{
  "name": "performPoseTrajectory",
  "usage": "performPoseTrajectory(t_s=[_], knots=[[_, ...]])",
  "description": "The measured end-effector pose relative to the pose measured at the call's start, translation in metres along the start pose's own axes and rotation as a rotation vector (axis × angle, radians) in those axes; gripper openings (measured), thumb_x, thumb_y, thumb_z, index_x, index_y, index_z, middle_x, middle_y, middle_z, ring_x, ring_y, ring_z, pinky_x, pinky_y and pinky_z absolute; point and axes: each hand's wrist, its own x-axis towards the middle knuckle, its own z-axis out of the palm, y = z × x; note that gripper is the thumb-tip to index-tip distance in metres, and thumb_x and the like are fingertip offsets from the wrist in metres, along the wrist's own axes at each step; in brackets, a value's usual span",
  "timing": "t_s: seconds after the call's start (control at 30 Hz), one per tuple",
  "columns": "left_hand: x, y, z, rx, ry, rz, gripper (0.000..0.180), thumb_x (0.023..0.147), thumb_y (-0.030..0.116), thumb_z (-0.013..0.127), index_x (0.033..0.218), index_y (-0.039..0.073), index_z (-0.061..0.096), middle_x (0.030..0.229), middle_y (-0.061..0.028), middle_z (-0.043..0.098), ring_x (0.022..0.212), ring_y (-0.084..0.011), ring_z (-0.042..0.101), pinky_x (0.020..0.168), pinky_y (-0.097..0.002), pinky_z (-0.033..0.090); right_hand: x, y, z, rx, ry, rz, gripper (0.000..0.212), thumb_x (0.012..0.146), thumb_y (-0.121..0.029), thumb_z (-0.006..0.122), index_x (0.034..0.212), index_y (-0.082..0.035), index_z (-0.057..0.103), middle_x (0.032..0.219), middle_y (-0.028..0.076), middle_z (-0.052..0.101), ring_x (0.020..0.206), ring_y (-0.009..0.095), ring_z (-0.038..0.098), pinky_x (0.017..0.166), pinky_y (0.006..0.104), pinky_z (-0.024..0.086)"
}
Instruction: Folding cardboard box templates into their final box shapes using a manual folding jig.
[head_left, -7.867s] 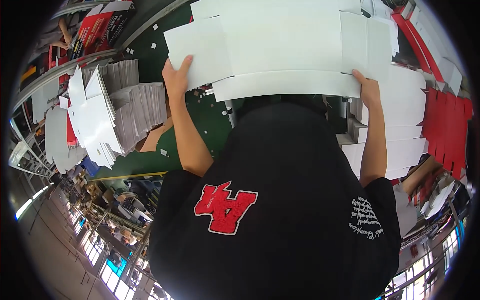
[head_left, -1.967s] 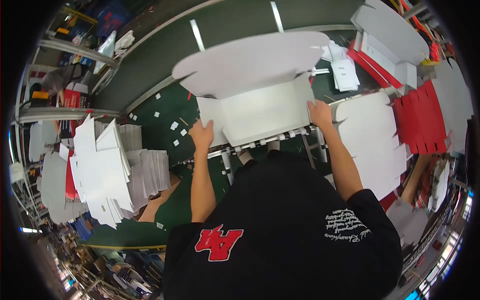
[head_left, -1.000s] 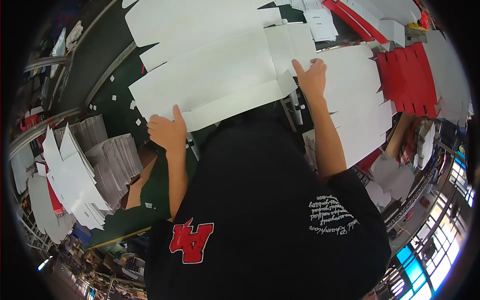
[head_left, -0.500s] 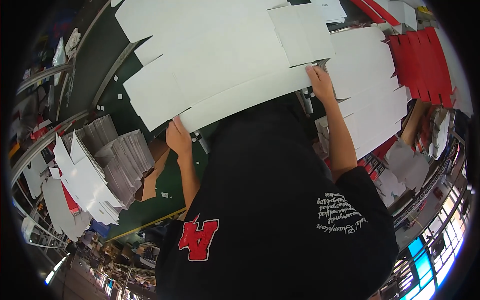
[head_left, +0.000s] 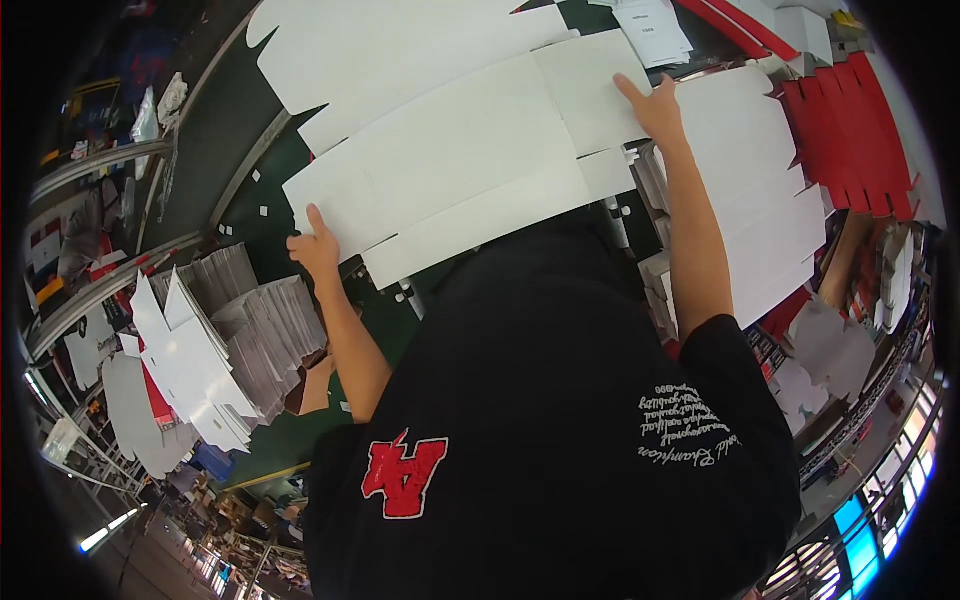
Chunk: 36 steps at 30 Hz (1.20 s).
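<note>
Our left hand (head_left: 320, 250) had thumb and fingers spread at one end of the white cardboard sheet (head_left: 460, 155), which lay toward two o'clock from it. Our right hand (head_left: 661, 113), also spread, met the other end, the sheet toward nine. Its long axis ran roughly eight to two, neither hand clearly nearer. Beyond, stacked cards (head_left: 268, 325) stood at seven, red cards (head_left: 850, 135) at three

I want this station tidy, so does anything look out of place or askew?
Yes: small white flat scraps lie scattered on the dark green surface past the left hand, looking like litter. Farther left, large white cardboard sheets jut at uneven angles beside a neater grey-edged cardboard stack.
</note>
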Motion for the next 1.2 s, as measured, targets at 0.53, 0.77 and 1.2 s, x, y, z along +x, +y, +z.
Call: performPoseTrajectory(t_s=[0.53,0.77,1.2], knots=[[-0.187,-0.035,0.018,-0.428,-0.429,-0.246,0.063,0.097,0.053,0.034,0.069,-0.001,0.049,0.056,-0.0061,0.044,0.048,-0.0148,0.042,0.045,-0.035,0.031,-0.114,0.066,0.047,0.377,-0.21,0.032,0.049,0.093,-0.043,0.05,0.083,0.005,0.057,0.065,0.015,0.054,0.062,0.02,0.048,0.061,0.0344,0.041],[-0.176,0.004,0.008,-0.607,-0.623,-0.37,0.065,0.096,0.057,0.028,0.074,0.002,0.054,0.056,-0.0033,0.045,0.047,-0.0118,0.043,0.046,-0.0267,0.035,-0.081,0.063,0.049,0.387,-0.332,0.009,0.051,0.093,-0.044,0.05,0.079,0.004,0.055,0.066,0.013,0.053,0.066,0.018,0.047,0.063,0.0338,0.041],[0.037,0.016,0.005,-0.287,-0.048,-0.182,0.073,0.089,0.06,0.045,0.082,-0.011,0.061,0.077,-0.0244,0.063,0.079,-0.0401,0.061,0.074,-0.0447,0.045,0.073,-0.02,0.029,0.07,0.17,-0.223,0.072,0.084,-0.051,0.061,0.126,0.006,0.046,0.11,0.026,0.058,0.101,0.033,0.057,0.089,0.0352,0.043]])
